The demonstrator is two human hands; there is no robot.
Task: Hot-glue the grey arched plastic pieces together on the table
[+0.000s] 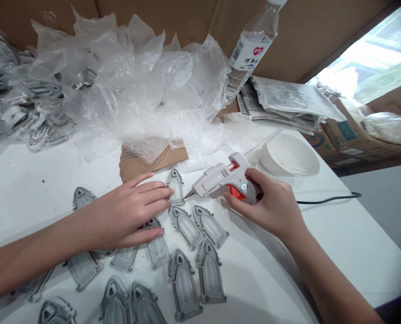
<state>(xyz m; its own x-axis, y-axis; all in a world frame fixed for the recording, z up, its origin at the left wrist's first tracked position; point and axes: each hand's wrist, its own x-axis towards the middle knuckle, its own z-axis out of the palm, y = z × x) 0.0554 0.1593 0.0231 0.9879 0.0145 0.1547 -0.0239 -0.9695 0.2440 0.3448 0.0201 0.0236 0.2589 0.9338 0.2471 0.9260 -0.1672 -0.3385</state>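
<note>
White-and-orange plastic hot glue gun [220, 177] held in right hand [268, 209], fingers [252, 175] clenched round handle, nozzle just beside grey arch-shaped cutout [175, 186] on white table [28, 189]. Left hand [126, 211] lay open, fingertips [163, 191] steadying cutout.

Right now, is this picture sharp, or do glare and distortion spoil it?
In the head view, the hot glue gun in the right hand looks sharp; the window is washed out, the plastic wrap shows bright highlights, and the table edge bows from distortion.

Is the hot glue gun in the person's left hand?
No, the right hand grips the hot glue gun; the left hand touches an arch piece.
</note>
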